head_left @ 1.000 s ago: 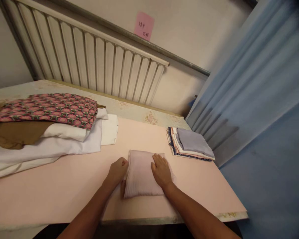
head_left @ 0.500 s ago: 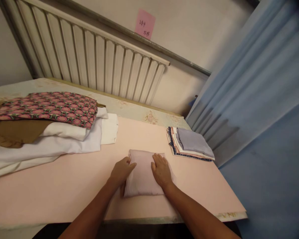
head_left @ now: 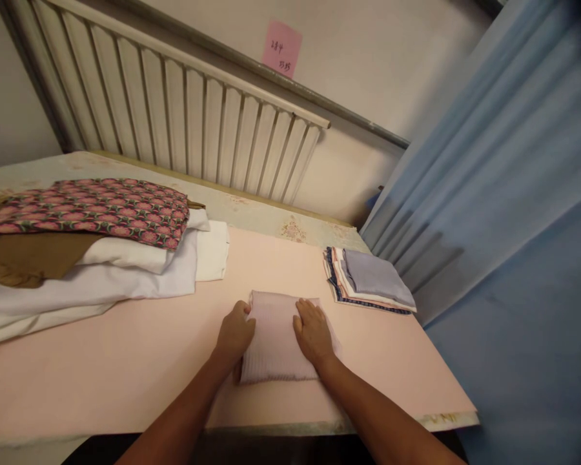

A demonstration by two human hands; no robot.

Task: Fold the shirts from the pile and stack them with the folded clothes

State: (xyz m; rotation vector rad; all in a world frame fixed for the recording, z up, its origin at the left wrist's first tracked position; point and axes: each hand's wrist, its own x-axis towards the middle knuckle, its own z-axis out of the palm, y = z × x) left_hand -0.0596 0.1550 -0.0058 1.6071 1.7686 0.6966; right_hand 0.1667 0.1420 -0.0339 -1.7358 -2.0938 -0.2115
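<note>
A pale pinkish-lilac ribbed cloth [head_left: 275,342], folded into a flat rectangle, lies on the table before me. Curled at its left edge is my left hand [head_left: 235,330], closed, the thumb over the border and the other fingertips partly hidden. My right hand [head_left: 314,330] rests flat on the cloth's right part, palm down with the fingers stretched out. Beyond it, to the right, sits a stack of folded fabrics with a grey-blue cloth [head_left: 375,271] on top.
On the left, white cloth [head_left: 140,284], a brown cloth [head_left: 53,255] and a pink floral cloth [head_left: 121,210] are heaped. Pink sheeting [head_left: 126,374] covers the table [head_left: 256,210]. A radiator [head_left: 174,103] runs behind, and a blue curtain [head_left: 465,194] hangs at right.
My left hand has shifted slightly left, its thumb drawing back toward the cloth's left edge. The right hand and the folded cloth stay almost where they were.
</note>
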